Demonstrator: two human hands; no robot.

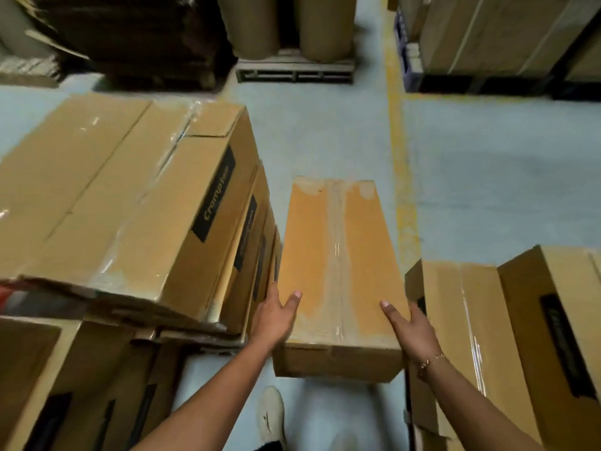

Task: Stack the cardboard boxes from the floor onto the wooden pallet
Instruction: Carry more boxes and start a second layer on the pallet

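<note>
"Gripping which one, could you tell?"

"One taped cardboard box [338, 271], held lengthwise between both hands, its near end raised above the floor [487, 174]. The left hand [276, 315] clasped the left edge and the right hand [411, 330] the right edge. Each thumb lay flat on top, while the other fingers went down the sides, mostly out of sight."

"What else was hidden?"

"The box's underside. Below its near end a pale shoe [271, 415] showed, blurred. The print on the near face was too small to read. Whatever carried the stack of boxes [130, 196] on the left was covered, so I couldn't tell what lay under it."

"And room around it?"

"Tight at the sides. The left hand was just beside the stack's lower boxes, the right hand just beside another group of boxes [487, 320], cut off by the frame. Ahead, open floor ran along a yellow line [398, 141] to a far pallet [294, 71] bearing brown rolls [325, 27]."
</note>
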